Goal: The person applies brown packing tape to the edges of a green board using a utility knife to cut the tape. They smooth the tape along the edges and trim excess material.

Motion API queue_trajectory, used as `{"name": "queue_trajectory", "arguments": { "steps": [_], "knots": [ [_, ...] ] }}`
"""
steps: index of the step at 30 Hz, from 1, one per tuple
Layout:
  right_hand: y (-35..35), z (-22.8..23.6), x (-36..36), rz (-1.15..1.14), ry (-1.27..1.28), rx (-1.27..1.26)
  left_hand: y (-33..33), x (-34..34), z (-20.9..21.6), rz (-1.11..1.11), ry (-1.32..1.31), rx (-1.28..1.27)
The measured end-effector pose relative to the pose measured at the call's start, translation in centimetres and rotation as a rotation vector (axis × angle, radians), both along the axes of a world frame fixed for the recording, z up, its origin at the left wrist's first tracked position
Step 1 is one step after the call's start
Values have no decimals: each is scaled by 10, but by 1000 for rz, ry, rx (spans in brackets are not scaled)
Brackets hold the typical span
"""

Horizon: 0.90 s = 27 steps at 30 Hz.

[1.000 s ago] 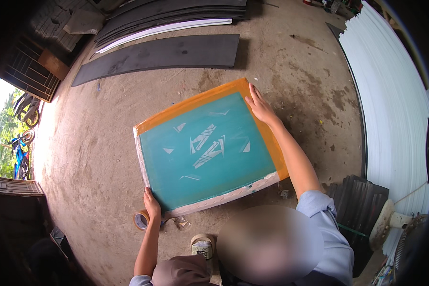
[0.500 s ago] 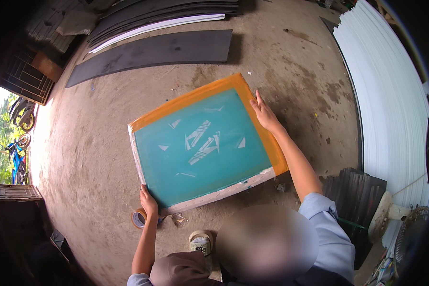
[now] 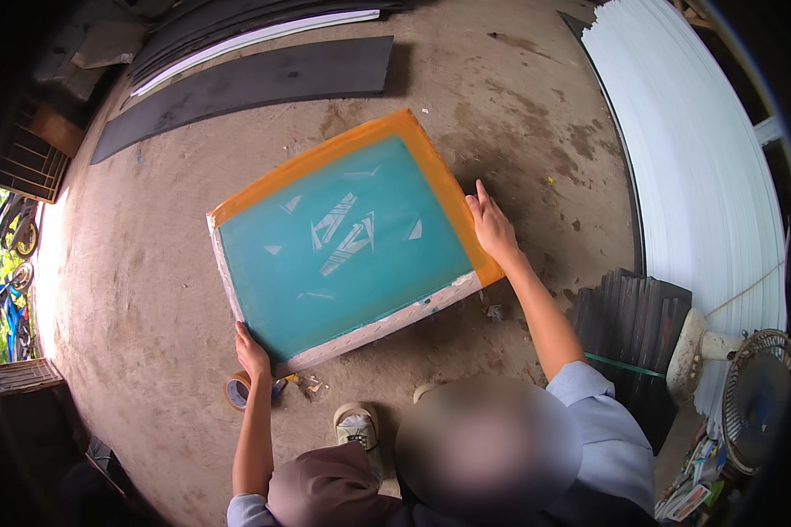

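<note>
Between my hands is a screen printing frame [image 3: 277, 303], tilted in the view. Its teal mesh bears pale angular shapes. Orange tape covers its far and right borders, while the left and near borders are whitish. My left hand [image 3: 252, 353] grips the left border close to the near left corner, its thumb at the edge. On the orange right border lies my right hand [image 3: 492, 227], nearer the near right corner, with the index finger stretched out and the other fingers partly hidden. Beside my left wrist, a roll of brown tape [image 3: 236, 390] rests on the concrete floor [image 3: 141, 290].
Dark flat panels [image 3: 255, 88] lie at the far left. A tall stack of white sheets [image 3: 677, 140] stands along the right. Black strips tied with a green band [image 3: 628, 364] and a fan [image 3: 756, 404] are at the near right. Motorbikes [image 3: 13, 303] show outside the left opening.
The whole view has shifted, with the frame now further left and up in it. My right hand has slid along the orange border toward the near right corner. My left hand keeps its grip.
</note>
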State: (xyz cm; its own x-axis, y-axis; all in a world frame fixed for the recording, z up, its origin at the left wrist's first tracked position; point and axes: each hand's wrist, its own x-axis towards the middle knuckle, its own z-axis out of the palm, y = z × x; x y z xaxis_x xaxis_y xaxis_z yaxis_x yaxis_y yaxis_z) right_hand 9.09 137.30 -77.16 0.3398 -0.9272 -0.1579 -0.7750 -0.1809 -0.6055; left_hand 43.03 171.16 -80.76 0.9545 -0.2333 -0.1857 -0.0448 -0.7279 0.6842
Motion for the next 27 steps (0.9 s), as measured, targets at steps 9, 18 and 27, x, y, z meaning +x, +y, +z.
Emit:
{"name": "queue_trajectory", "arguments": {
  "steps": [9,18,27],
  "knots": [
    [32,3,-34,-41,103,31,-8,-5,11,-7,7,56],
    [63,14,-46,-217,-211,94,-8,-9,11,-42,-22,89],
    [77,-11,-40,-382,-810,378,-4,-5,5,-56,-46,55]
  ]
}}
